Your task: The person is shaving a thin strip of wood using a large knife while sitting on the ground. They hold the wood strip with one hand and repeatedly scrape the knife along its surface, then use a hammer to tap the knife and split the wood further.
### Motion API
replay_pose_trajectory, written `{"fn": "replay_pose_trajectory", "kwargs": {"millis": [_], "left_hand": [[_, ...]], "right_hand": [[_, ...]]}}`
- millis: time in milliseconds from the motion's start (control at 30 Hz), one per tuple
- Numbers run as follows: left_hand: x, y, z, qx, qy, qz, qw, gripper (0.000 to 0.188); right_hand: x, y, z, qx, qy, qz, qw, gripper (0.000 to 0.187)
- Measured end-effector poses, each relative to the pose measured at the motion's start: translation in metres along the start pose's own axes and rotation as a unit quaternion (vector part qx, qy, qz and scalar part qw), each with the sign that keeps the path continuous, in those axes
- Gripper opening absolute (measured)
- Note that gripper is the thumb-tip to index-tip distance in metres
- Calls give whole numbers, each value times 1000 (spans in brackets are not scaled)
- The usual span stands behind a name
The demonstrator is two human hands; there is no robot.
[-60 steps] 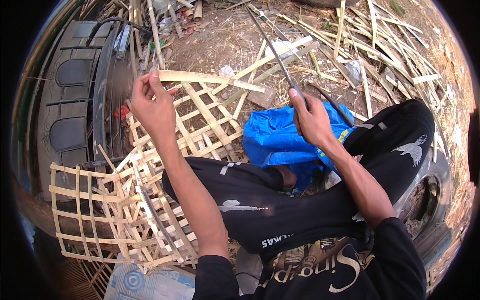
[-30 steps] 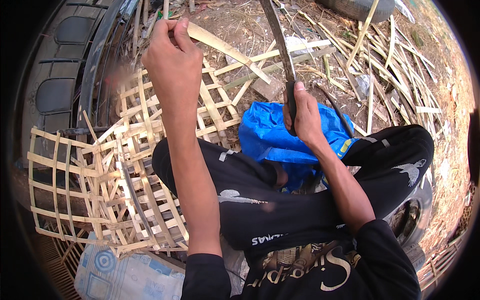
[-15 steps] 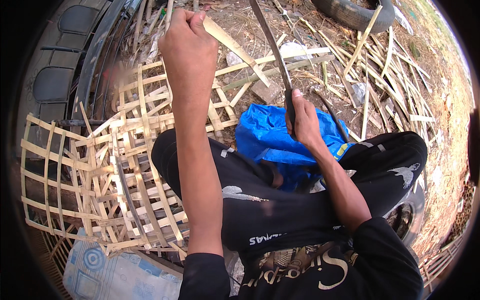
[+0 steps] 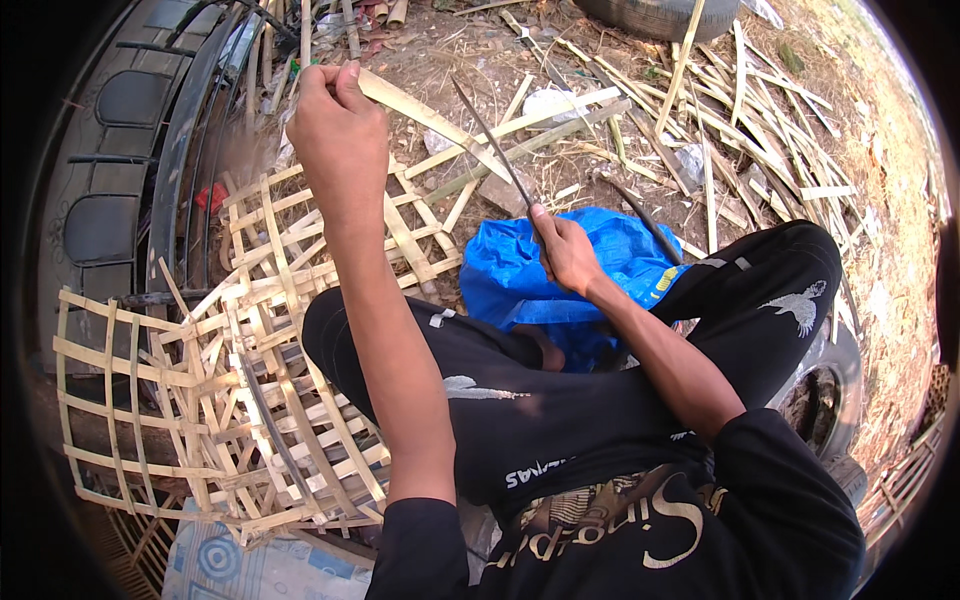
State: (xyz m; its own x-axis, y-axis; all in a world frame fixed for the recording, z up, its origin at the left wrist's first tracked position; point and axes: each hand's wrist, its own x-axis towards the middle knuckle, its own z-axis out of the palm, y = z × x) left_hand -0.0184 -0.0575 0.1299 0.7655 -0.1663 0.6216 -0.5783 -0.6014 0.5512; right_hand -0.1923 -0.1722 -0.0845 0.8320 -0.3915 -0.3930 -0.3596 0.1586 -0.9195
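A: Where does the work stand?

B: The left hand (image 4: 335, 125) is raised over the far part of the ground, fingers pinched shut on one end of a flat bamboo strip (image 4: 430, 120). The strip slants away from it toward the right hand (image 4: 565, 250), which is closed around the handle of a long thin knife (image 4: 490, 135). The blade points up and away and crosses the strip near its lower end.

A: So how would you shave it well?

B: I'd keep the strip taut, hold the blade at a shallow angle to the bamboo, and cut away from the body and away from the pinching fingers. Light passes, I think; a deep bite may split it.

A: Anything in the way?

B: A blue plastic bag (image 4: 560, 280) lies just under the knife hand, woven bamboo lattice panels (image 4: 240, 370) lie along the left side, and loose bamboo offcuts (image 4: 740, 130) are scattered toward the far right corner.
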Motion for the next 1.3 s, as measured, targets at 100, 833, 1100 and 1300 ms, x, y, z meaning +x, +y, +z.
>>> {"fn": "replay_pose_trajectory", "kwargs": {"millis": [100,833,1100,1300], "left_hand": [[-5,3,0,-6,0,-13,1000,23],[0,-92,-14,-271,39,-104,956,23],[-19,-70,-8,-204,39,-3,978,24],[-31,-58,-21,-173,11,27,984,27]], "right_hand": [[-12,6,9,100,-41,-52,993,54],[-1,3,3,0,-29,71,997,59],[-69,-82,10,85,-94,-127,984,52],[-87,-100,14,41,-92,-142,985,53]]}}
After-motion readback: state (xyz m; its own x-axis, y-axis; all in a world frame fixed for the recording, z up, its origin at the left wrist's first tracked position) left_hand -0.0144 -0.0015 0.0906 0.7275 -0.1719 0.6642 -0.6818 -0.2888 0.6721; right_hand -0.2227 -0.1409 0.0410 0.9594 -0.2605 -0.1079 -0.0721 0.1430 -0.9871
